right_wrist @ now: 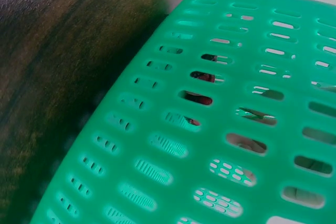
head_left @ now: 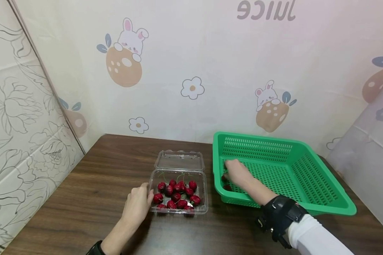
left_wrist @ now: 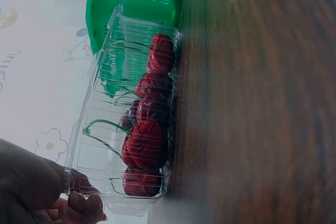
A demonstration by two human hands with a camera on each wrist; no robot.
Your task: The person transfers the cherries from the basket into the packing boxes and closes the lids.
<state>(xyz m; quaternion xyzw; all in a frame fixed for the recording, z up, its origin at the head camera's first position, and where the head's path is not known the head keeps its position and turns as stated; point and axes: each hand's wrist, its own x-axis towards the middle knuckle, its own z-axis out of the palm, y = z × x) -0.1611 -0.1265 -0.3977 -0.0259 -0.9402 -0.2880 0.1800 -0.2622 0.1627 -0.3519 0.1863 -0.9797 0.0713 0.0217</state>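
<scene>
A clear plastic clamshell box [head_left: 205, 191] stands on the table with its lid folded back, holding several dark red cherries [head_left: 176, 197] with green stems. My left hand [head_left: 137, 203] grips the box's left edge; in the left wrist view its thumb and fingers pinch the rim. My right hand [head_left: 237, 172] reaches into the left end of a green basket [head_left: 258, 136], its fingers bent downward. A few cherries [head_left: 227, 187] lie under and beside that hand. The basket wall [right_wrist: 210, 129] covers most of the hand in the right wrist view, so its fingertips are hidden.
The dark wooden table [head_left: 115, 159] carries both containers, with the basket to the right of the box. The basket's high rim surrounds the right hand. Behind the table hangs a printed wall covering [head_left: 166, 71]; a floral panel [head_left: 25, 124] borders the left side.
</scene>
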